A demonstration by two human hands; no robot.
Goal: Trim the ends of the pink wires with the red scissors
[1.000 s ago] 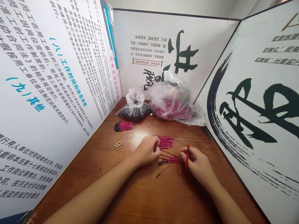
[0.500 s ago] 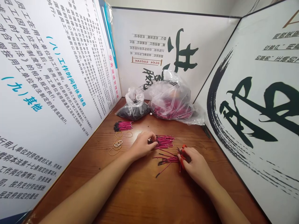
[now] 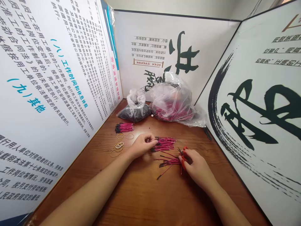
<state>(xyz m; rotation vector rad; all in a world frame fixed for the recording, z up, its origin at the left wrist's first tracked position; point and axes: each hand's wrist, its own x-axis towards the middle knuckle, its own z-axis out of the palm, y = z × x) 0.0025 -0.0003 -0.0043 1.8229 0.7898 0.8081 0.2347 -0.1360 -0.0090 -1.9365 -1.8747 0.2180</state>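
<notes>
My left hand (image 3: 143, 144) has its thumb and forefinger pinched at the left end of a pile of pink wires with black ends (image 3: 166, 143); whatever is between the fingertips is too small to make out. My right hand (image 3: 194, 163) is closed on red-handled scissors (image 3: 184, 153), whose dark blades lie by the right ends of a looser, spread group of pink wires (image 3: 168, 161). Some of those wires stick out left and down over the wooden table (image 3: 145, 194).
At the back stand a clear bag of dark pieces (image 3: 135, 113) and a larger bag of pink wires (image 3: 174, 108). Left lie a neat wire bundle (image 3: 124, 127) and several rubber bands (image 3: 119, 145). Printed white panels (image 3: 145, 28) enclose the table.
My left hand has shifted slightly left, and its thumb and forefinger have come closer together. My right hand and the scissors have stayed in place. The view has tilted slightly.
</notes>
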